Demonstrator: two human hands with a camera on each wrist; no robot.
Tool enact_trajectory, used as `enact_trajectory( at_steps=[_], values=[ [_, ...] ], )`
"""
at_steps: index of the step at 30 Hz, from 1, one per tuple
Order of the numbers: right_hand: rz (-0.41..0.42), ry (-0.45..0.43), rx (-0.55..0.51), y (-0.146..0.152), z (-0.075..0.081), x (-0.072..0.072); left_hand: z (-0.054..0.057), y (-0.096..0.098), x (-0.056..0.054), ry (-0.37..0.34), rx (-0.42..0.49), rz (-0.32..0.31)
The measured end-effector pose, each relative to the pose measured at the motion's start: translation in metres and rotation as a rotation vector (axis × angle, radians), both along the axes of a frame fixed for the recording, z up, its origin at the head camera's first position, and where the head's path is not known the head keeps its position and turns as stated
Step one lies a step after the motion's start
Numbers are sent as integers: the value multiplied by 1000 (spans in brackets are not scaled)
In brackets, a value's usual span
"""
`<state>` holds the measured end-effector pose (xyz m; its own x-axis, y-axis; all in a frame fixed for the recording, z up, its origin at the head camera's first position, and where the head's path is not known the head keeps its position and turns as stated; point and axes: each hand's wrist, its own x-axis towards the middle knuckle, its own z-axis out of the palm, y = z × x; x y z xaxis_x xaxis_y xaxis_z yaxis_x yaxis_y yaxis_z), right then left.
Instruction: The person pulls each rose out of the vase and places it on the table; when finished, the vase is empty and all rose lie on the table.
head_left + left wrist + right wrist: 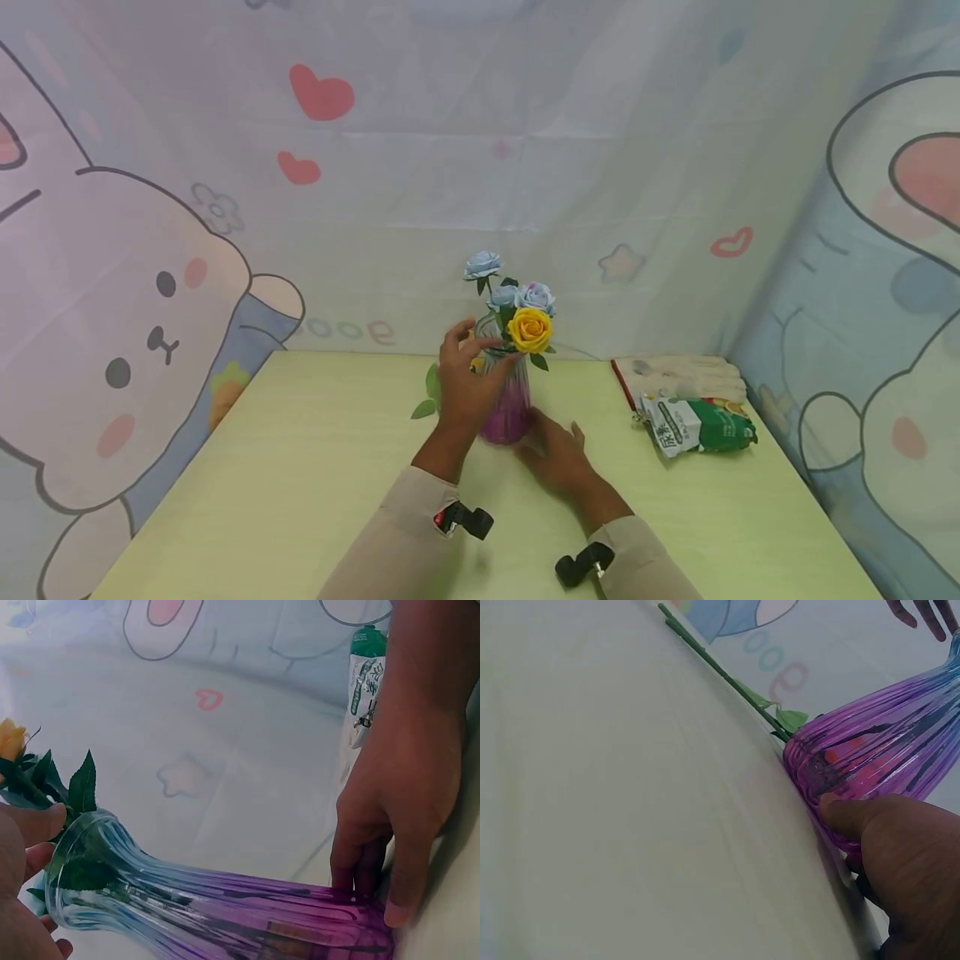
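A clear ribbed vase with a purple lower part (510, 410) stands upright on the table. Light blue roses (536, 297) and a yellow rose (530, 330) rise from its mouth. My left hand (468, 379) is at the glass rim, its fingers spread and its thumb touching the dark green leaves (82, 784) below the yellow rose. Low on the vase, my right hand (558, 457) grips the purple base between thumb and fingers. Green stems (727, 679) with leaves lie behind the vase, partly hidden by my left hand in the head view.
A green and white packet (701, 425) lies at the right of the pale yellow table (300, 500). Behind it is a flat cream cloth item (686, 377) with a red edge. A printed cartoon curtain (420, 167) hangs along the back and sides.
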<state>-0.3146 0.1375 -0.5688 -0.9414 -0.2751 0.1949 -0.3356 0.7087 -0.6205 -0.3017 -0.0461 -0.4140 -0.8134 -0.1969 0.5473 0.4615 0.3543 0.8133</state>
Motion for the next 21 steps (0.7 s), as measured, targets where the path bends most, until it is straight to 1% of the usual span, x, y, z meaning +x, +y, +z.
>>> enact_trajectory(
  at_steps=[5,10,16,21],
  values=[
    [-5,-10,4,-1,2,0,0,9,-6,-62,-6,49],
    [-7,-4,4,-2,0,0,3,17,-6,-89,-8,89],
    [-17,-3,8,-2,0,-2,3,22,-7,-66,-26,109],
    [-14,-17,-5,-2,2,0,2,25,-6,-35,-7,126]
  ],
)
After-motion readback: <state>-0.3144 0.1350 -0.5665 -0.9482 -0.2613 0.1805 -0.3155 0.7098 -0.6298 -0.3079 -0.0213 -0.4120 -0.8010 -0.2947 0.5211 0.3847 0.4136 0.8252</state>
